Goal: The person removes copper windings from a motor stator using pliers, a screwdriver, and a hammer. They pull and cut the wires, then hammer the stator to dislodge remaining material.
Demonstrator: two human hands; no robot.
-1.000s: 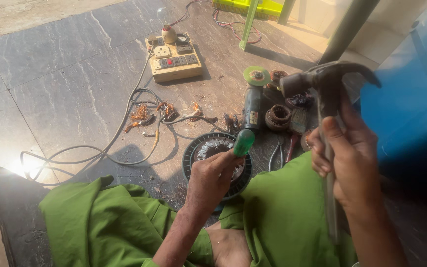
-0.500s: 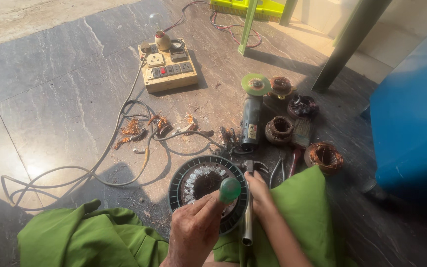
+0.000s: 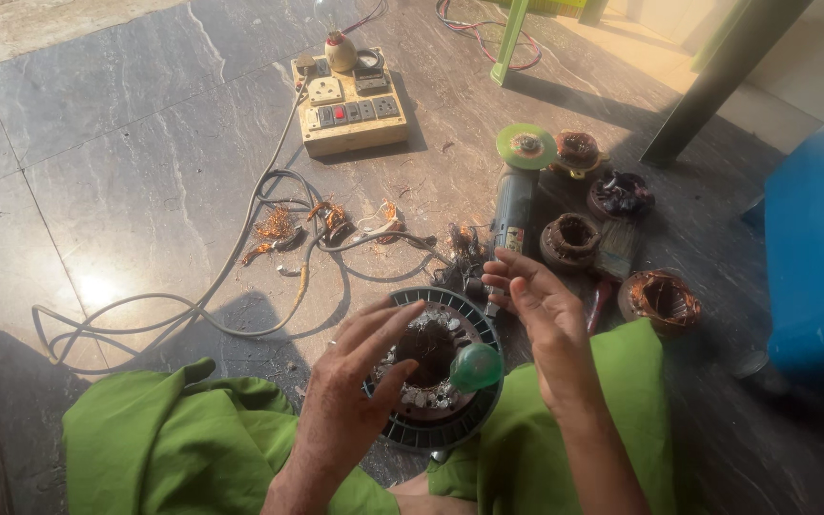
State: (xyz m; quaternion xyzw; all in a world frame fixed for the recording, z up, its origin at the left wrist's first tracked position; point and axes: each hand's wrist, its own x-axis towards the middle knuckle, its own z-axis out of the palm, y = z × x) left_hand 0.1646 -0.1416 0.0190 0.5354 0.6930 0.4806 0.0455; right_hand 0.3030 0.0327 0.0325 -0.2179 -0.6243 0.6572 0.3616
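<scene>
A: Centre foreground: the round motor stator, a dark ringed disc with a rusty core, lies on the stone floor between the knees of the person's green trousers. Where do the hands stand?

B: The left hand hovers over the stator's 9 o'clock edge, fingers spread wide and loosely curved, gripping nothing. A green screwdriver handle stands in the stator's 4 o'clock part; whether the thumb touches it cannot be told.

A: And the right hand?

B: It sits at the stator's 2 o'clock rim, fingers half curled and apart, holding nothing that can be seen.

A: Surroundings?

B: At 12 o'clock from the stator, well apart, a wooden switchboard with sockets and a bulb holder; its grey cable loops across the floor towards 9 o'clock. Scraps of copper wire lie along the cable. At 1 o'clock an angle grinder with a green disc lies on the floor. From 1 to 3 o'clock stand several wound coils, one copper-coloured coil nearest the right knee, with a brush between them.
</scene>
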